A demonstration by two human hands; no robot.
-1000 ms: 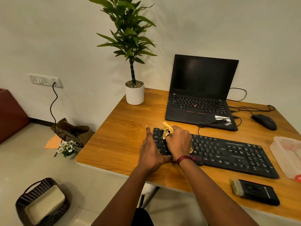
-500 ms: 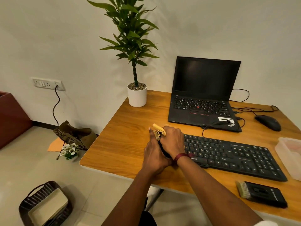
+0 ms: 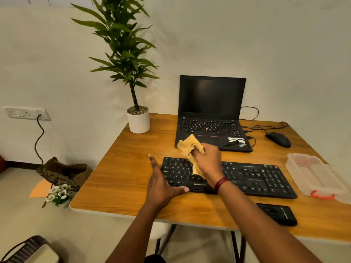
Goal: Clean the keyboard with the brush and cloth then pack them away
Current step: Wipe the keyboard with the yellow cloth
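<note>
A: Where is the cloth?

B: The yellow cloth [image 3: 190,144] is bunched in the right hand [image 3: 209,162], whose fingers curl round it. One end sticks up past the knuckles towards the laptop [image 3: 210,114]. The other hangs down onto the keys on the left half of the black keyboard [image 3: 256,179].

A: And the other hand?

B: The left hand [image 3: 161,186] lies flat on the tabletop [image 3: 123,177] at the keyboard's left end, gripping nothing. Its fingers are straight along the short side and its thumb runs along the front edge, touching it.

A: The brush?

B: The black brush [image 3: 277,214] lies on the tabletop near the front edge, in front of the keyboard's right half and apart from it. The right forearm covers its left end, so the bristles can't be seen.

A: Anything to pack into?

B: A clear plastic box [image 3: 315,175] with a red clasp sits just beside the keyboard's right end. Behind it is a black mouse [image 3: 278,139]. A potted plant [image 3: 138,120] stands at the far left corner, near the laptop, which is open with a dark screen.
</note>
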